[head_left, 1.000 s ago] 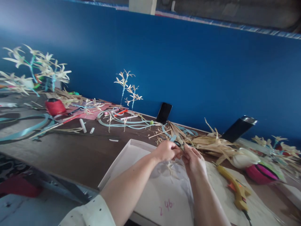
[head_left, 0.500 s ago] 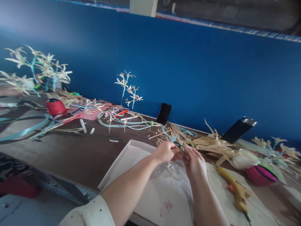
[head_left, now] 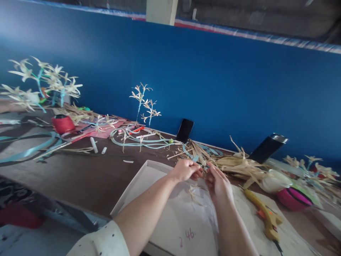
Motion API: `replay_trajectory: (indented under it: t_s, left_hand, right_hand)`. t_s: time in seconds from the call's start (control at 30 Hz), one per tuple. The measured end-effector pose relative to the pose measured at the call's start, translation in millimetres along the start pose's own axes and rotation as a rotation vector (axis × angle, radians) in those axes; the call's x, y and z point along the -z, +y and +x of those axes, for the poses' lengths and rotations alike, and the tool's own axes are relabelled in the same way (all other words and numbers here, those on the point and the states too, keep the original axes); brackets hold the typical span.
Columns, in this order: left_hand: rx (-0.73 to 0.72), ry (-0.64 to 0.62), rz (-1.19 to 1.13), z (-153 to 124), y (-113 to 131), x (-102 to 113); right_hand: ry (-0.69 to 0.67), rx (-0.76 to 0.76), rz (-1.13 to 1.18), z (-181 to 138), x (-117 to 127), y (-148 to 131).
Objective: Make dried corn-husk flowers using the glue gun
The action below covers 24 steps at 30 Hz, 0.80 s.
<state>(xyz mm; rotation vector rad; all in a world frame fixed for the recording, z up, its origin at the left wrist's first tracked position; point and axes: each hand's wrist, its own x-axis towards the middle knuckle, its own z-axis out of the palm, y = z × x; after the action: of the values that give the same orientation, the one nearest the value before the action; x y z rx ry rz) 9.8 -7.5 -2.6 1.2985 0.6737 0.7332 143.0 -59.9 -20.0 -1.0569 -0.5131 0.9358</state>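
Above a shallow white box lid, my left hand is closed, thumb and fingers pinched together. My right hand faces it a short way off, its fingertips also pinched. A thin, dark sliver shows between the fingertips; it is too small and blurred to name. Just below the hands is a pale dried-husk flower with narrow petals; whether it hangs from my fingers or lies on the lid I cannot tell.
Dry husks lie beyond my hands. A yellow glue gun rests at right near a pink pouch and dark flask. A phone leans on the blue wall. Husk flowers, red spool and blue ribbon are left.
My hands remain close together with a small shift of the fingers, and less of the dark piece shows between them. The view has tilted slightly.
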Motion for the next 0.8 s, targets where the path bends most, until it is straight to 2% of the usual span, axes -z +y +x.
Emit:
replay_trajectory:
  t_s: [0.3,0.57,0.73,0.8]
  left_hand:
    - [-0.108,0.057,0.0,8.7,-14.7,2.1]
    - [-0.151,0.196,0.092,6.5,-12.8,1.2]
    - [-0.156,0.315,0.17,4.7,-10.6,0.3]
    - [-0.156,0.316,0.183,5.7,-12.8,1.2]
  right_hand:
    - [0.044,0.085,0.02,-2.7,-3.3,-1.0]
    - [0.134,0.155,0.123,-6.2,-8.4,-7.3]
    - [0.073,0.107,0.173,-6.9,-11.8,-1.1]
    - [0.051,0.119,0.152,-7.3,-12.4,3.2]
